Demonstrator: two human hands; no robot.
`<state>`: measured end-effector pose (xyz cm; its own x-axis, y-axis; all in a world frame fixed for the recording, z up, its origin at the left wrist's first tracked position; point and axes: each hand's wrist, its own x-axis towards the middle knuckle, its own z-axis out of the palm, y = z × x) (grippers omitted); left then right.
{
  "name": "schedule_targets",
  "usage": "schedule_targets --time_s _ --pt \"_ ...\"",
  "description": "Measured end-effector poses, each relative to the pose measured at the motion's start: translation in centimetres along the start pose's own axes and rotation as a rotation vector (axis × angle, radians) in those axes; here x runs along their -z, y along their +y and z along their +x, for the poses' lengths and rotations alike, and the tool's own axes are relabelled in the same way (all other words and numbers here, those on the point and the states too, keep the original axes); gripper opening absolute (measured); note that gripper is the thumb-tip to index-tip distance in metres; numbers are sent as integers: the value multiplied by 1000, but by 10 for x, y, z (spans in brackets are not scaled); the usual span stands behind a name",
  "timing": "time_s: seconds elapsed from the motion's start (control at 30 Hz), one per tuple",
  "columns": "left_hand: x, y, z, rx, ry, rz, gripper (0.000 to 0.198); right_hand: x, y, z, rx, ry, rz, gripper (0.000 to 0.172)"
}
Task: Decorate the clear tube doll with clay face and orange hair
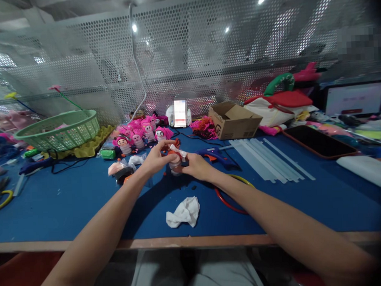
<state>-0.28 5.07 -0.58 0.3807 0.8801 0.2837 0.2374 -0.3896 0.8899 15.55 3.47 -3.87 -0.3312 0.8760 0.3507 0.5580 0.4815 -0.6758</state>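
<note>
Both my hands meet over the middle of the blue table (70, 205). My left hand (156, 159) pinches the top of a small doll body (175, 162) with orange and white parts. My right hand (196, 165) wraps round the same doll from the right side. A group of finished pink-haired dolls (140, 134) stands just behind my hands. A crumpled white cloth (184, 212) lies in front of them, near the table edge.
A blue glue gun (216, 155) and several clear glue sticks (266, 157) lie to the right, with a red ring (225, 200) under my right forearm. A green basket (60, 128), scissors (0, 195), a cardboard box (235, 120) and a black tray (318, 140) stand around.
</note>
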Motion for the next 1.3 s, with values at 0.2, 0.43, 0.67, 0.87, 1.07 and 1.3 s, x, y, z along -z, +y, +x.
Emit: schedule_targets --time_s 0.2,0.43,0.67,0.87,1.07,1.3 --pt "-3 2 -6 -29 -1 173 53 2 -6 -1 -38 -15 -57 40" --pt "-10 4 -7 -84 41 324 50 2 -4 0 -43 -8 -60 38" --pt "-9 3 -9 -185 12 397 54 2 -6 -1 -72 -15 -72 35" --pt "-11 2 -8 -154 47 384 49 2 -5 -1 -54 -11 -34 36" --pt "-12 -1 -7 -195 56 410 50 2 -5 -1 -55 -9 -38 37" --pt "-18 -2 -6 -231 115 462 47 1 -3 0 -31 -23 -28 39"
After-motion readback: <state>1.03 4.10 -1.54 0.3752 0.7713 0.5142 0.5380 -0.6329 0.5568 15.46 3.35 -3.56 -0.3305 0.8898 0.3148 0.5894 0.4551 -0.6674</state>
